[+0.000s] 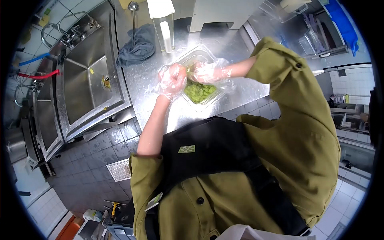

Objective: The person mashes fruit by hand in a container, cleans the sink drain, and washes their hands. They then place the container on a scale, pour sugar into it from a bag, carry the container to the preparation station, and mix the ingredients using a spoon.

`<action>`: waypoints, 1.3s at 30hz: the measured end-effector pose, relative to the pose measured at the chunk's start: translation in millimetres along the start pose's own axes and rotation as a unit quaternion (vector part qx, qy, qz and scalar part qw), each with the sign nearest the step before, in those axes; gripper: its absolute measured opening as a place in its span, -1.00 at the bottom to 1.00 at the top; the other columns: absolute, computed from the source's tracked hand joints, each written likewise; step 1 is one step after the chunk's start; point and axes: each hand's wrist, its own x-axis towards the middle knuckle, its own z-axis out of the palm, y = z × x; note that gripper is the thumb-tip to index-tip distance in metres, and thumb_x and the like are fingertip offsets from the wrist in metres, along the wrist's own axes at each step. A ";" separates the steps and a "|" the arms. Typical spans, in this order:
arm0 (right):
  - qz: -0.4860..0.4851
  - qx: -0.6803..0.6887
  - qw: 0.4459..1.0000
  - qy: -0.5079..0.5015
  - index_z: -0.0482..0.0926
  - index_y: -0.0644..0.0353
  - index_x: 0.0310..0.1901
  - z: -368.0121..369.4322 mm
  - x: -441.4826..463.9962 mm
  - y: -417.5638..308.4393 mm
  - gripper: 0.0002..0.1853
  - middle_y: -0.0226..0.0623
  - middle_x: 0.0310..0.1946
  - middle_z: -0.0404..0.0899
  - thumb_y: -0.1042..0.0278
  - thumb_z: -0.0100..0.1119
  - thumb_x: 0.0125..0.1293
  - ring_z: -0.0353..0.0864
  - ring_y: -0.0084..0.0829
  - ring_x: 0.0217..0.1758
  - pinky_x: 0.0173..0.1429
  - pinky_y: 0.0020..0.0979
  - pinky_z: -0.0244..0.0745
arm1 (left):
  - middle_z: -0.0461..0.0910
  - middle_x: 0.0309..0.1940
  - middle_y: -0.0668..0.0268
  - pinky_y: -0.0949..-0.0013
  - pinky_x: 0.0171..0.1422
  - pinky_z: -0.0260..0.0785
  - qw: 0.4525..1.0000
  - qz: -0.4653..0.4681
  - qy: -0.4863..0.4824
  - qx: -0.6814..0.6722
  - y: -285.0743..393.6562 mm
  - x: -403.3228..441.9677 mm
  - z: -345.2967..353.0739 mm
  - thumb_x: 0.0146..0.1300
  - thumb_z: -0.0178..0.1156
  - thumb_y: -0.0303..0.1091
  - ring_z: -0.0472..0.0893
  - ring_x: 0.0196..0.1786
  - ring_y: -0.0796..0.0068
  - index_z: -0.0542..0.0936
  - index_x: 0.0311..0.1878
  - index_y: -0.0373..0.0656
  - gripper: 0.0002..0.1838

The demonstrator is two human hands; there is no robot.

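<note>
A clear rectangular container (pixel 205 105) with chopped green vegetable pieces (pixel 198 92) in it stands on the wet steel counter (pixel 148 86). My left hand (pixel 173 79), in a clear plastic glove, is closed in a fist at the container's left edge; what it grips, if anything, is hidden. Over the container's middle is my right hand (pixel 205 72), also in a loose clear glove, its fingers curled together above the green pieces. Whatever lies between those fingers is too small to tell.
Left of the counter are two steel sinks (pixel 86 86) with faucets (pixel 74 35). A grey cloth (pixel 138 45) and a ladle (pixel 134 20) lie behind my left hand, beside a white-topped dispenser (pixel 161 12). A grey metal panel (pixel 216 16) stands at the back.
</note>
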 end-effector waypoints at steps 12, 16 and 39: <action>0.570 0.613 0.533 -0.122 0.48 0.24 -0.31 7.5 31.0 -44.0 -0.81 -0.29 -0.34 0.48 0.37 0.00 0.03 0.35 -0.37 -0.28 -0.22 -0.37 0.25 | 0.38 -0.75 0.26 0.33 -0.52 0.25 0.998 -0.031 0.054 0.026 9.9 -4.2 7.0 -0.01 0.07 -0.41 0.41 -0.66 0.29 0.44 -0.60 -0.10 -0.90; 0.540 0.515 0.660 -0.087 0.48 0.30 -0.34 -1.1 35.3 -45.9 -0.76 -0.22 -0.39 0.49 0.30 -0.02 0.03 0.37 -0.26 -0.30 -0.20 -0.30 0.25 | 0.38 -0.75 0.26 0.34 -0.51 0.25 0.999 -0.006 0.041 0.008 5.4 -3.7 5.7 0.02 0.07 -0.38 0.40 -0.66 0.31 0.46 -0.59 -0.11 -0.89; 0.483 0.495 0.698 -0.186 0.43 0.25 -0.21 27.1 35.9 -12.5 -0.80 -0.40 -0.35 0.40 0.34 -0.07 0.19 0.32 -0.54 -0.27 -0.15 -0.48 0.27 | 0.34 -0.67 0.45 0.59 -0.52 0.12 0.993 -0.053 0.063 -0.080 -1.2 -6.2 4.6 0.18 -0.03 -0.35 0.27 -0.60 0.71 0.46 -0.52 -0.25 -0.77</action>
